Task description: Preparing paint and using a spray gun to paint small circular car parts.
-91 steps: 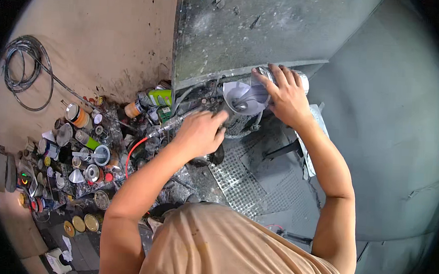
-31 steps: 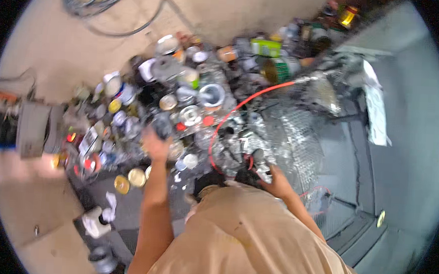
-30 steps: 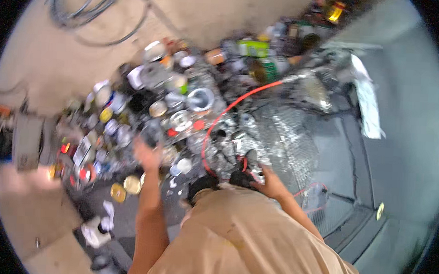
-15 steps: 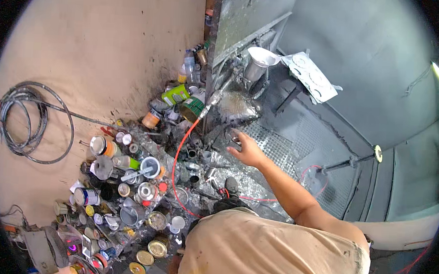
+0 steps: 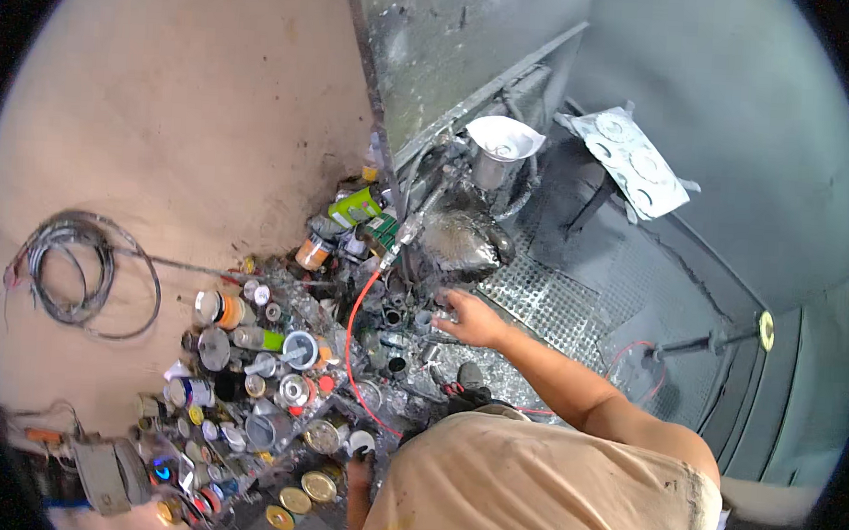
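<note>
My right hand (image 5: 474,319) reaches out over the clutter in the middle, thumb and fingers apart, with nothing seen between them. Its thumb is beside a small grey cup (image 5: 425,321), one of several paint-stained cups standing there. Low in the picture my left hand (image 5: 359,468) is at a round white cup or lid (image 5: 361,441). Its fingers look dark and small, so their grip does not show. Beyond the right hand, a metal cup with a white paper strainer (image 5: 505,138) is held up by the partition. A red hose (image 5: 352,333) with a metal coupling runs down from there.
Paint cans (image 5: 189,392), lids and tubs crowd the left floor. A coiled black hose (image 5: 74,268) hangs on the wall. A pale panel with round shapes (image 5: 638,164) rests on a stand at the right, above perforated floor plate (image 5: 548,291). A grey partition (image 5: 455,46) stands behind.
The view has shifted, moving most of the scene right and down. My right hand is now closer to the small cups. My left hand has come into sight beside the white cup or lid.
</note>
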Action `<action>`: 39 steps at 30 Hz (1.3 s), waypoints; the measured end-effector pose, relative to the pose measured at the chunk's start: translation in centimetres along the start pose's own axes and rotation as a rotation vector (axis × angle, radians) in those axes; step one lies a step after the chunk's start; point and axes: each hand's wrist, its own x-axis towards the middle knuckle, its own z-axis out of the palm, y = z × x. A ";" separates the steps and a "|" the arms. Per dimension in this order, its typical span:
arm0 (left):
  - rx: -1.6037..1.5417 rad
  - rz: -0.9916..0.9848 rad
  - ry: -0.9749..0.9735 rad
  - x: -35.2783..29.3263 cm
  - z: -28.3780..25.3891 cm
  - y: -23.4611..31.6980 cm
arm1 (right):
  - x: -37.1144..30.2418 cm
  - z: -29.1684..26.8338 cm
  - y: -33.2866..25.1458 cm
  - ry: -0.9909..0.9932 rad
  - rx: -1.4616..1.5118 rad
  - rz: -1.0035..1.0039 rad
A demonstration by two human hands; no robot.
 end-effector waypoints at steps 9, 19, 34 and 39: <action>0.467 -0.164 0.024 -8.6 5.5 3.9 | -5.1 10.3 11.8 -0.750 -0.119 0.022; 0.333 -0.259 0.199 -12.0 4.4 -3.7 | -10.5 15.4 9.8 -1.157 -0.226 0.031; 0.079 -0.436 0.524 -23.9 -20.4 -20.9 | -12.1 32.5 -10.6 -1.010 -0.562 -0.181; -0.124 -0.617 0.832 -32.0 -23.5 -30.2 | -14.1 38.9 -21.5 -1.177 -0.386 -0.238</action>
